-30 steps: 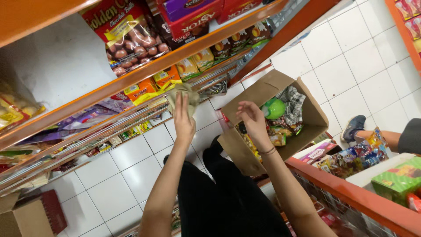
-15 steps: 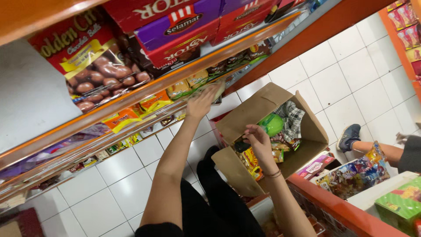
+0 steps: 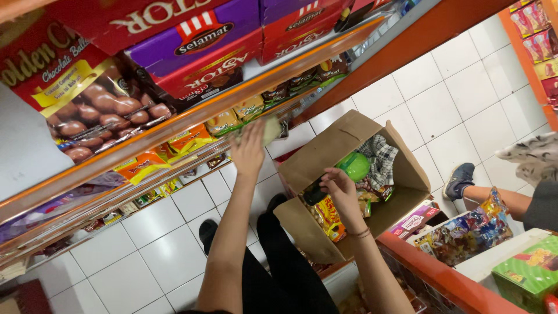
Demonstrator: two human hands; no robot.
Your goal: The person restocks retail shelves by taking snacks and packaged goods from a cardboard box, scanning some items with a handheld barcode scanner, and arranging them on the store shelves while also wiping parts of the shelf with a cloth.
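My left hand [image 3: 250, 148] is raised to the orange-edged shelf [image 3: 174, 125] and holds a pale snack packet [image 3: 271, 129] against the row of small packets there. My right hand [image 3: 340, 187] reaches down into an open cardboard box [image 3: 325, 154] on the floor, fingers closing among yellow and red snack packets [image 3: 330, 214]. A green round item [image 3: 354, 166] and a checked cloth [image 3: 381, 157] lie inside the box. Whether the right hand grips a packet is not clear.
Above the left hand are large red and purple biscuit boxes [image 3: 200, 49]. A second orange shelf [image 3: 442, 273] with sweets bags [image 3: 465, 232] is at lower right. Another person's leg and shoe [image 3: 459, 180] rest on the white tiled floor [image 3: 442, 93] at the right.
My left hand rose with the packet from mid-height to the shelf row. My right hand moved down from the box's top edge into the packets inside.
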